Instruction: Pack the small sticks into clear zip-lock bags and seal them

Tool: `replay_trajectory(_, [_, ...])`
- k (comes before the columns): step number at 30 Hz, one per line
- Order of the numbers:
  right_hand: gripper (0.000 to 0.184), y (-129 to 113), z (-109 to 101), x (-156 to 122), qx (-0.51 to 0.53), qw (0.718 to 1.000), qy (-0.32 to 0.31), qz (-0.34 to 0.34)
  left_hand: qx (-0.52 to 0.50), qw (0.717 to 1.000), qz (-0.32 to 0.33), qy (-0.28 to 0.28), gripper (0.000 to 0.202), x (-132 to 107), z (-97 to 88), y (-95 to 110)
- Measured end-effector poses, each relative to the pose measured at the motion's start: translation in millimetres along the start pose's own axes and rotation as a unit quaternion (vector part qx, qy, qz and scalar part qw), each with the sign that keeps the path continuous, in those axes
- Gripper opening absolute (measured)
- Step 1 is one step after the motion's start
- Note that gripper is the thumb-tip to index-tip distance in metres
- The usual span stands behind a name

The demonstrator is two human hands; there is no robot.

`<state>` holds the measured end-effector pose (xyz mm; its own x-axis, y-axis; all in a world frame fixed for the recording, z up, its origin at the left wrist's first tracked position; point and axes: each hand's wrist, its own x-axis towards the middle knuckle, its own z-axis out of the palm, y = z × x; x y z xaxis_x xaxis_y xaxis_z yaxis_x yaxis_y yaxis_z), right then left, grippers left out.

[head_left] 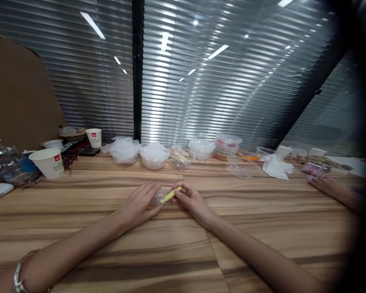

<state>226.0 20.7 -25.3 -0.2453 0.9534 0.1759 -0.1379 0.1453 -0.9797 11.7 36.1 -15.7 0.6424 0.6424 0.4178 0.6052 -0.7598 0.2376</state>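
Observation:
My left hand [142, 202] is wrapped round a small clear plastic cup [159, 196], which lies tipped on its side with its mouth to the right. Between the thumb and fingers of my right hand [192, 200] is a slim yellow stick [171, 195]. Its lower left end, with a pale lump on it, is at the cup's mouth; I cannot tell whether it touches the rim. Most of the cup's body is hidden by my left fingers.
Along the back of the wooden table [116, 252] stand lidded white tubs [154, 156], a clear bowl [182, 158], stacked containers [226, 145] and a crumpled tissue [276, 166]. Paper cups [49, 163] and a bottle [14, 167] stand left. Another person's hand [326, 185] rests at right.

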Motion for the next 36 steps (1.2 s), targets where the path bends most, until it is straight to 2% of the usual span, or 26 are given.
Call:
replay_trajectory(5, [0.029,7,4,-1,-0.019,0.999,0.026,0.018,-0.003,1.000,-0.007,0.002,0.054,0,0.8,-1])
replay_trajectory(12, [0.036,8,-1,0,-0.068,0.992,0.109,0.007,-0.016,1.000,-0.007,0.013,0.051,1,-1.7,1])
replay_trajectory(16, [0.035,7,2,-2,-0.109,0.991,0.076,-0.006,-0.010,1.000,0.002,-0.003,0.051,0,-3.3,2])
replay_trajectory(20, [0.022,3,10,-9,-0.209,0.977,0.014,-0.044,-0.019,1.000,0.019,-0.005,0.054,-1,-3.3,1])
replay_trajectory(22, [0.017,0,14,-13,-0.256,0.964,-0.003,-0.073,-0.029,1.000,0.004,0.012,0.060,-1,-2.1,0])
replay_trajectory(26, [0.024,-5,19,-19,-0.291,0.950,-0.041,-0.101,-0.070,0.995,-0.029,0.063,0.081,-2,0.9,-2])
replay_trajectory(29, [0.025,-8,20,-21,-0.281,0.952,-0.058,-0.108,-0.084,0.991,0.002,0.106,0.085,-2,1.2,-1])
replay_trajectory(33, [0.021,-7,20,-19,-0.252,0.962,-0.057,-0.085,-0.058,0.981,0.057,0.178,0.083,-1,-0.8,1])
replay_trajectory(36, [0.018,-5,21,-18,-0.232,0.968,-0.053,-0.075,-0.034,0.974,0.082,0.207,0.083,-1,-1.2,2])
